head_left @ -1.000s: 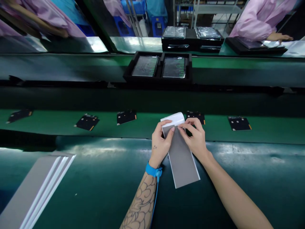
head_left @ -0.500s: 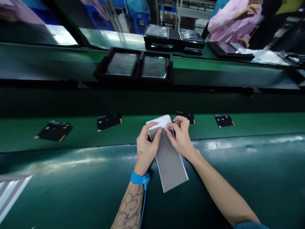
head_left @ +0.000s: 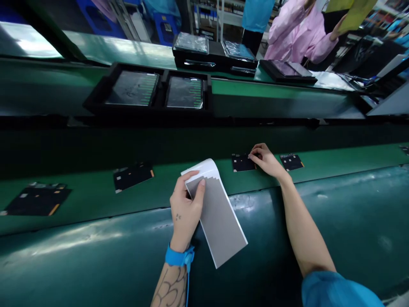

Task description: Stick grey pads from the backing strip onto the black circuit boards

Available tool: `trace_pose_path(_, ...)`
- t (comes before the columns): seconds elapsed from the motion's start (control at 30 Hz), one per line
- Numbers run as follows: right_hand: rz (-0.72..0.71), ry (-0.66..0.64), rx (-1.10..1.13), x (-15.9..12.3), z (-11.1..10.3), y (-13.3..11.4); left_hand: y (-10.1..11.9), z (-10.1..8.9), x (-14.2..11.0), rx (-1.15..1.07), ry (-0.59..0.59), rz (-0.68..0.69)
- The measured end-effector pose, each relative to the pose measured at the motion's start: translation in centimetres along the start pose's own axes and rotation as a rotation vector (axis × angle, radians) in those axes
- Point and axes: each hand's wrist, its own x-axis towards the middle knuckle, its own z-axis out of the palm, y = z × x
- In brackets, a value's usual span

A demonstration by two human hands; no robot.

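Observation:
In my left hand (head_left: 188,204) is a sheet of grey stickers (head_left: 220,221), pinched near its upper left corner between thumb and fingers. Its white backing (head_left: 207,166) curls back at the top, and the grey layer's upper edge is stepped. My right hand (head_left: 264,160) is over the right end of a flat black board (head_left: 241,163) on the green belt, fingertips pinched together at that end. Whatever may be between them is too small to make out. A blue wrist strap (head_left: 179,257) with a cord circles my left wrist.
Other black boards lie along the green belt (head_left: 172,189): one (head_left: 292,161) to the right, one (head_left: 132,177) and another (head_left: 36,199) to the left. Behind stands a black tray (head_left: 162,89) with two wrapped panels. A person in pink (head_left: 297,34) is across the line.
My right hand has left the sheet and moved right to the black board. My left hand still holds the sheet. The view has shifted, and boards and tray appear further left.

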Motion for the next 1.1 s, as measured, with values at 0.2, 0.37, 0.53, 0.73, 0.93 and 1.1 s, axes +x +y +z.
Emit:
trace_pose_path(0.2,-0.032,0.030,-0.056,0.1,-0.6,1.0,0.0,-0.1,-0.1,0.026,-0.012,-0.009)
trace_pose_path(0.37,-0.024,0.045,-0.073,0.2,-0.6,1.0,-0.1,-0.2,-0.1,0.018,-0.009,0.013)
trace_pose_path(0.53,0.011,0.113,-0.096,0.2,-0.6,0.9,0.0,-0.3,-0.1,0.025,-0.013,0.027)
trace_pose_path(0.73,-0.078,0.390,-0.015,-1.1,2.8,-4.6,-0.3,0.2,0.0,0.022,-0.014,0.039)
trace_pose_path(0.93,-0.366,0.141,0.106,-4.5,9.8,-11.1,0.0,0.9,0.1,-0.083,-0.016,0.066)
trace_pose_path(1.1,-0.426,0.216,0.033,-4.9,10.9,-10.7,0.2,1.0,0.1,-0.121,-0.039,0.069)
